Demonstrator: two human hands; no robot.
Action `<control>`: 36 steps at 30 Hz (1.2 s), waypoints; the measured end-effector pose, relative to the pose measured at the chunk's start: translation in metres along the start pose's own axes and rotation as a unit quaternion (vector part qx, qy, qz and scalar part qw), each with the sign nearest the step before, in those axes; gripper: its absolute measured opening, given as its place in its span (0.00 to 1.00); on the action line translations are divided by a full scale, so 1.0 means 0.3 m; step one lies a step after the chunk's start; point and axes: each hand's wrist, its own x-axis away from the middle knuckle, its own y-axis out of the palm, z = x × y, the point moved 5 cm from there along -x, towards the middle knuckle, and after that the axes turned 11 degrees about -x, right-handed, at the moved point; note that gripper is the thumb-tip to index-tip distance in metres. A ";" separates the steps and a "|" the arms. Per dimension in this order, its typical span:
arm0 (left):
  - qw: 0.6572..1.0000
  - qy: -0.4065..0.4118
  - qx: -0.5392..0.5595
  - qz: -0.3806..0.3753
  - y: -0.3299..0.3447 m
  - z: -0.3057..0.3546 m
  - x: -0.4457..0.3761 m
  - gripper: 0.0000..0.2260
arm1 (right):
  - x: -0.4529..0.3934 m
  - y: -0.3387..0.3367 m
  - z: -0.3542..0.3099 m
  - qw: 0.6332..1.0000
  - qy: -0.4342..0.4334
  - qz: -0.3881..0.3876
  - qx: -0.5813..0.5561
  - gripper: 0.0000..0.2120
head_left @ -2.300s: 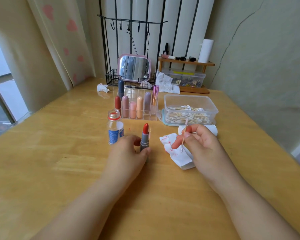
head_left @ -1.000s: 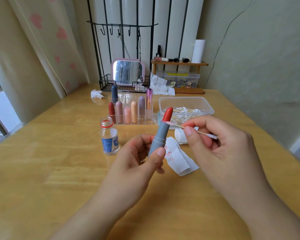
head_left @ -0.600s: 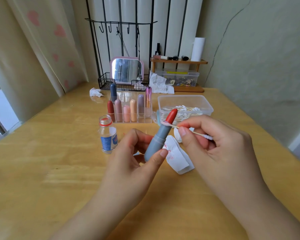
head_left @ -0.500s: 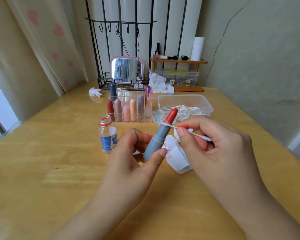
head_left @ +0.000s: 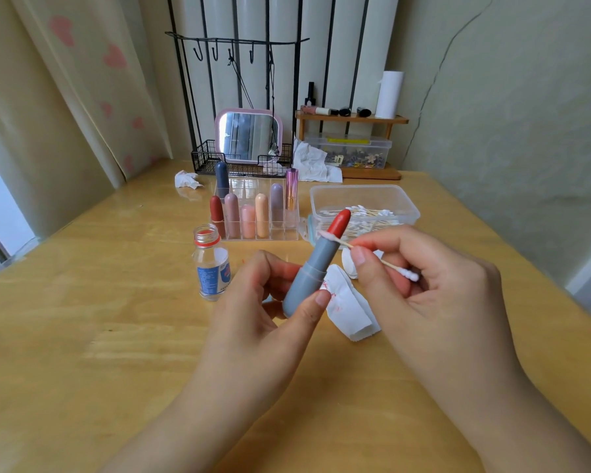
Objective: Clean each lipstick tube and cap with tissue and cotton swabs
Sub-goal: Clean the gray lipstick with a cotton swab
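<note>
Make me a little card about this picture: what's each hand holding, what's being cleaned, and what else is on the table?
left hand: holds the gray lipstick tube, tilted, red stick showing
right hand: pinches a cotton swab
being cleaned: swab tip touches the tube's top edge, beside the red stick
under the hands: white tissue with red marks
on the table: small open bottle, clear organizer of lipsticks, plastic box of swabs
</note>
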 end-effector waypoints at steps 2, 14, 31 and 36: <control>1.000 -0.001 -0.002 0.001 -0.001 0.001 0.000 0.13 | 0.000 -0.008 -0.002 1.000 -0.003 0.009 -0.008 0.05; 1.000 0.001 0.005 0.008 -0.005 0.006 0.002 0.12 | 0.003 -0.005 0.003 1.000 0.008 -0.003 -0.024 0.06; 1.000 -0.002 0.028 -0.008 -0.001 0.019 0.006 0.12 | 0.005 -0.014 0.021 0.995 0.052 0.006 -0.086 0.05; 0.998 -0.015 0.063 -0.013 0.000 0.025 0.005 0.12 | 0.000 -0.031 0.040 0.993 0.087 0.020 -0.078 0.07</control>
